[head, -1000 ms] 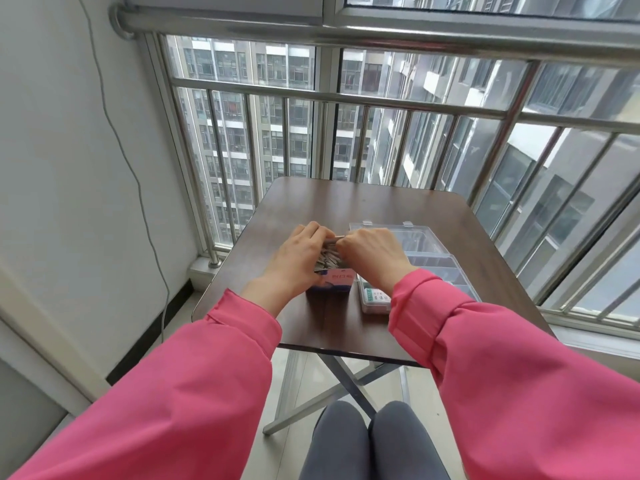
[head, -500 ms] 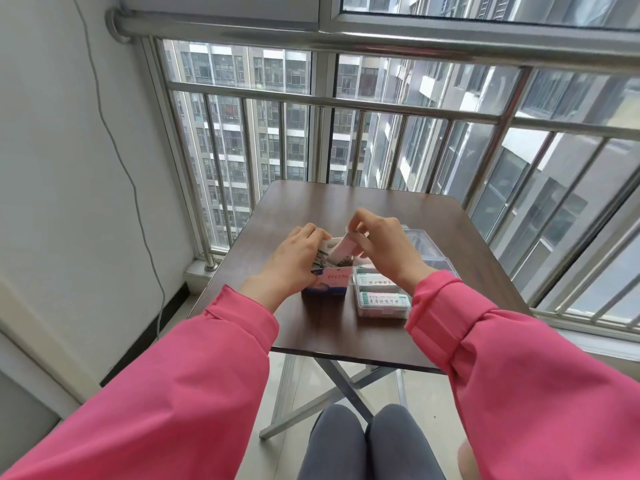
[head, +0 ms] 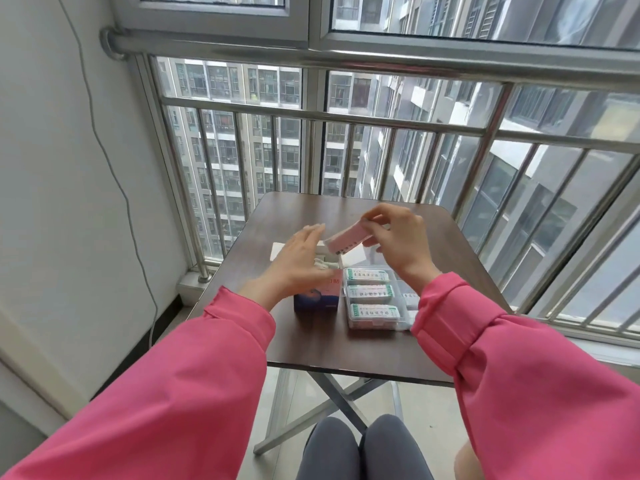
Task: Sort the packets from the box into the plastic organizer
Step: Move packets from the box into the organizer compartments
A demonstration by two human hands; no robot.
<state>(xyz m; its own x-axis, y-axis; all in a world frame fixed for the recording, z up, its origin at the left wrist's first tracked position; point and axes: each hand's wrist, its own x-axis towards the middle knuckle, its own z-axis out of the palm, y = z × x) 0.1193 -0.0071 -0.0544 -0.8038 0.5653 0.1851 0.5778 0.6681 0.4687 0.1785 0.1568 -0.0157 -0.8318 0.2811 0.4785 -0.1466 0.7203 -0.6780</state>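
A table [head: 349, 355] stands before a railing [head: 311, 116], with a wall [head: 52, 168] to its left and a cable [head: 114, 174] hanging down that wall. On the table, the box [head: 317, 299] sits left of the organizer [head: 372, 322], the two just beside each other near the table's middle. Three packets [head: 372, 292] lie in the organizer's left column, one behind another. The left hand [head: 299, 263] is over the box. The right hand [head: 398, 242] is above the organizer's far end, holding a packet [head: 346, 239] raised above the box's right rear corner. Knees [head: 363, 448] show below the table's near edge.
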